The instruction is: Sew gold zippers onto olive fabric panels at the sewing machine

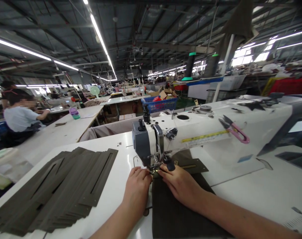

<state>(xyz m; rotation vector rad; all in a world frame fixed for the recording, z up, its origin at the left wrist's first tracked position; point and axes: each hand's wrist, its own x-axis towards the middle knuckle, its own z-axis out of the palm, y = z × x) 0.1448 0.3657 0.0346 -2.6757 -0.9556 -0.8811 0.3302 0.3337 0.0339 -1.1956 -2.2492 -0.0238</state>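
Observation:
A white and grey sewing machine (190, 132) stands on the white table (253, 192). Dark olive fabric (173, 212) lies under its needle and runs toward me. My left hand (137, 186) rests at the left of the presser foot (154, 167), fingers curled down onto the fabric edge. To the foot's right, my right hand (181, 184) lies on the fabric with its fingers pressed against the cloth by the needle. A smaller olive piece (190, 164) sticks out behind the foot.
A fanned stack of slotted olive pieces (58, 189) covers the table's left side. Pink-handled thread snips (234, 129) lie on the machine arm. Two thread cones (190, 66) stand behind. Another person (19, 116) sits at a long table on the far left. A blue crate (161, 104) lies beyond.

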